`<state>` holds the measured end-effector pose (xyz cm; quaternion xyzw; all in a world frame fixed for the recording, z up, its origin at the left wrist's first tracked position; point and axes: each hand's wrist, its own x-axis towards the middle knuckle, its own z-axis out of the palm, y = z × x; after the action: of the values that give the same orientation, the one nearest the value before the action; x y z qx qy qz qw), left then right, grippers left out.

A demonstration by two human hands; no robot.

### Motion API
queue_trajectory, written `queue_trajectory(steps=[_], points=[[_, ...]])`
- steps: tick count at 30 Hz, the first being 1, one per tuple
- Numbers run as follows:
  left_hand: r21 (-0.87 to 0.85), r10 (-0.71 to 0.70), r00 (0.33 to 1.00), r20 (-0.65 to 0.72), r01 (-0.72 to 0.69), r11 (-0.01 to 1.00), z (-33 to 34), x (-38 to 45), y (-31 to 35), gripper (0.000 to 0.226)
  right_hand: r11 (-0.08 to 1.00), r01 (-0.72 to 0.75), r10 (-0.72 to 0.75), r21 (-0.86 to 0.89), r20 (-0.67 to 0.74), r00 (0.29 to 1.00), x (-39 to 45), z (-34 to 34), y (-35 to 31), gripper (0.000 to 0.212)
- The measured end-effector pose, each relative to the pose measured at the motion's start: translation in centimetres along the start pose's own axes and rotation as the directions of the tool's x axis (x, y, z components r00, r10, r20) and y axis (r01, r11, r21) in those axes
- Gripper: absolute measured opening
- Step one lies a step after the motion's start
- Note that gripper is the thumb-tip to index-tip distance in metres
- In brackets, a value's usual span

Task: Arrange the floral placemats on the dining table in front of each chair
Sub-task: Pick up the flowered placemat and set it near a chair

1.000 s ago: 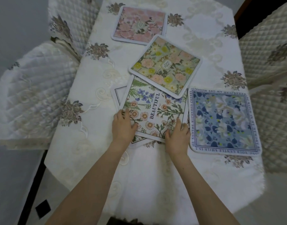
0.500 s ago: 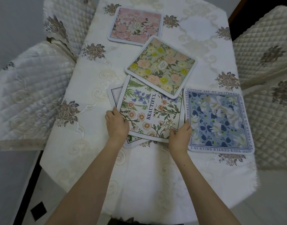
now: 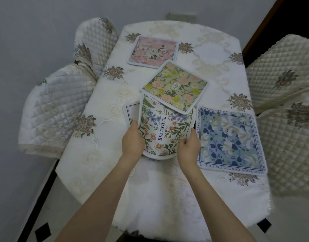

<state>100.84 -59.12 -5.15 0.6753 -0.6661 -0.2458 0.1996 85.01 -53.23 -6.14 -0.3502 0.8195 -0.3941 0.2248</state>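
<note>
With both side edges pinched, left hand (image 3: 132,139) and right hand (image 3: 188,147) closed on the BEAUTIFUL placemat (image 3: 165,131), bowed upward mid-table, far end tucked under the yellow placemat (image 3: 174,87). Lifting step. Next: sliding free toward a left chair (image 3: 52,109), probably.

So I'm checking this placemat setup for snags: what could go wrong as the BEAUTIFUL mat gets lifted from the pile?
1. The yellow-and-pink floral mat overlaps the far end of the white wildflower BEAUTIFUL mat, which the left hand and right hand grip; lifting may drag or flip it.
2. The white bordered mat underneath could shift.
3. The blue floral mat lies close by the right hand and might get nudged.
</note>
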Motion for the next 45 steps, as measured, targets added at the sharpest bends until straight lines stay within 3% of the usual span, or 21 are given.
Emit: queue_trajectory(steps=[12,22,41,45], points=[[0.021,0.032,0.993,-0.114,-0.03,0.999,-3.8,-5.6,1.1,0.011,0.982,0.184,-0.186,0.033,0.099,0.977,-4.8,-1.0,-3.4,0.056],[-0.018,-0.012,0.97,-0.242,0.008,1.0,-6.3,-6.5,-0.5,0.016,0.919,0.369,-0.382,0.137,0.088,0.92,-7.6,0.2,-7.3,0.053],[0.026,0.017,0.992,-0.127,-0.014,1.0,-11.4,8.2,-13.4,0.021,0.978,0.205,-0.206,0.028,0.054,0.977,-6.1,17.3,-13.7,0.05],[-0.038,0.001,0.995,-0.097,-0.004,0.999,-11.5,10.6,-16.0,0.018,0.986,0.168,-0.169,0.013,0.067,0.983,-5.2,20.3,-12.9,0.049]])
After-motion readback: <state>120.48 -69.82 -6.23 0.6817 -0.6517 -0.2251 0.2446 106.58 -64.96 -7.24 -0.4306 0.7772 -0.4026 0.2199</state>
